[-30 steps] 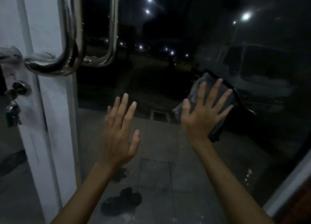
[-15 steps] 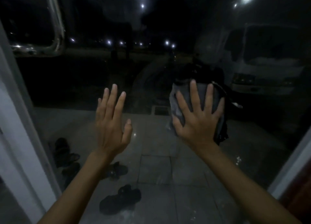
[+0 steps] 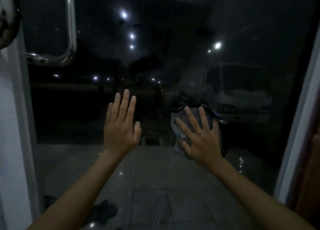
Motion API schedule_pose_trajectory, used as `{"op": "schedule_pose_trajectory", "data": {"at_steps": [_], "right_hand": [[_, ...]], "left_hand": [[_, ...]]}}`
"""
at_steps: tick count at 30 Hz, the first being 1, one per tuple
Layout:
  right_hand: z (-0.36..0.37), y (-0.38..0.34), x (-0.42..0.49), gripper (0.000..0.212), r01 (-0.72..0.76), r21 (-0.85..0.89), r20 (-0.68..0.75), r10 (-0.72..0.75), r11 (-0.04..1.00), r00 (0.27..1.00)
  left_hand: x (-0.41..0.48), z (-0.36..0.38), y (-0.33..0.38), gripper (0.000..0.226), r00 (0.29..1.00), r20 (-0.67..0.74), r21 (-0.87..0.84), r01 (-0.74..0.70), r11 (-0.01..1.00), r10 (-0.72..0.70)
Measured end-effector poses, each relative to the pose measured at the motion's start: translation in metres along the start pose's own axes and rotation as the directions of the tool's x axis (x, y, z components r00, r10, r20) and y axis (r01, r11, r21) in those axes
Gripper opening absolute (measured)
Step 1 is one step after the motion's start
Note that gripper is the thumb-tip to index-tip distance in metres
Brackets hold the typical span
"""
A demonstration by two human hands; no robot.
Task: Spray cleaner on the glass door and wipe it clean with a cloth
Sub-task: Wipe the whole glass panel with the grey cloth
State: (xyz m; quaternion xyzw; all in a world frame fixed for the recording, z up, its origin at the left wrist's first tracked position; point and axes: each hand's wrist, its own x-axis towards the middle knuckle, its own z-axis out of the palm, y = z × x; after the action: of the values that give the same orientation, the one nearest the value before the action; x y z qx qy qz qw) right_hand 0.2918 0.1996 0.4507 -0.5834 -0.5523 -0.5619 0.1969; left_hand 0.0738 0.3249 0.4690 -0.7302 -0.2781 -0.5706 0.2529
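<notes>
Your grey cloth [image 3: 194, 114] lies spread flat against the glass door [image 3: 173, 39], pinned under your right hand [image 3: 202, 143] low and right of the pane's middle, a dark hem showing along its top. The upright pane looks dark, with a hazy smear above the cloth.

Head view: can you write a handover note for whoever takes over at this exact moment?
Left hand: open, fingers straight, raised before the glass door; contact unclear.
Right hand: spread flat, pressing the grey cloth against the glass.
Spray bottle: not in view.
Done: wiping under way; hazy smears above the cloth.
To do: wipe out the haze and cover the remaining pane.
</notes>
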Motion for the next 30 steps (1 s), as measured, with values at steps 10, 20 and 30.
{"op": "schedule_pose_trajectory", "data": {"at_steps": [10, 20, 30], "right_hand": [[-0.007, -0.067, 0.083, 0.062, -0.191, 0.068, -0.062, 0.195, 0.979, 0.979], [0.001, 0.014, 0.019, 0.061, -0.164, 0.040, -0.046, 0.166, 0.986, 0.985], [-0.010, 0.038, 0.063, 0.062, -0.438, 0.130, -0.140, 0.453, 0.890, 0.880]], "left_hand": [[-0.001, -0.001, -0.005, 0.071, 0.998, 0.046, 0.018, -0.030, 0.999, 0.029], [-0.002, 0.002, -0.004, 0.071, 0.999, 0.044, 0.028, -0.008, 1.000, 0.006], [-0.001, -0.001, -0.001, 0.071, 1.000, 0.009, 0.047, -0.014, 0.999, 0.014]]}}
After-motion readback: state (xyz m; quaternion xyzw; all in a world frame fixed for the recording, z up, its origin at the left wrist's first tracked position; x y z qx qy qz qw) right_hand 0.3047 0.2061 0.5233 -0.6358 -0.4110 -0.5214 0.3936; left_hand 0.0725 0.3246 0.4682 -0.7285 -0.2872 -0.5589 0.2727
